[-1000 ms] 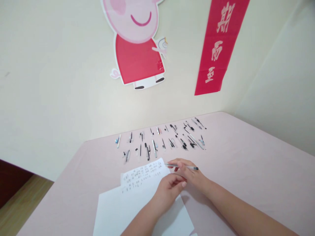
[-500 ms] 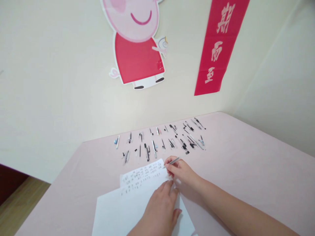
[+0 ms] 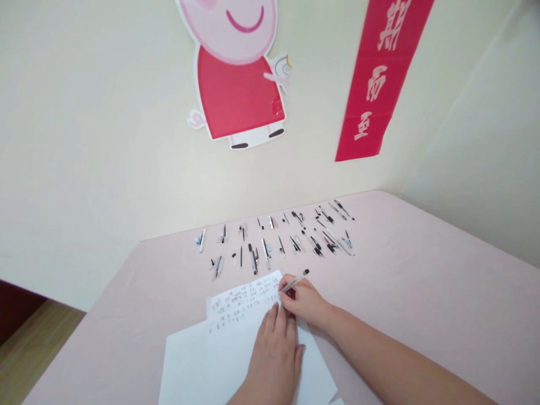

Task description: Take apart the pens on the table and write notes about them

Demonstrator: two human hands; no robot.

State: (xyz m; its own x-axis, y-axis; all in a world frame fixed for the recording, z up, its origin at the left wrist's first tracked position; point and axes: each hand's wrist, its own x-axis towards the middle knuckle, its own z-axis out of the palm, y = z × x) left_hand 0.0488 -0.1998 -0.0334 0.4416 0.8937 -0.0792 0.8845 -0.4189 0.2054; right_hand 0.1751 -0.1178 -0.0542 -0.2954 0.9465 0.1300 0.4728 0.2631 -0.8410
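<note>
My right hand (image 3: 304, 301) is closed around a clear pen (image 3: 296, 279) with a dark end, which slants up to the right. The pen's tip is hidden by my fingers, at the right side of the written lines. My left hand (image 3: 274, 349) lies flat on a white sheet of paper (image 3: 189, 365), fingers stretched toward the right hand. Small handwriting covers the upper part of the paper, on a narrower sheet (image 3: 244, 292) that shows at the top. Whether the two sheets are joined I cannot tell.
Beyond the paper, several pens (image 3: 253, 259) and pen parts (image 3: 316, 246) lie in rough rows on the pink table (image 3: 126, 315). A cartoon pig cutout (image 3: 240, 95) and a red banner (image 3: 369, 90) hang on the wall behind.
My right hand has shifted slightly left and down, and the pen's dark end now shows. My left hand lies flatter, its fingers nearer the right hand. The view has tilted slightly.
</note>
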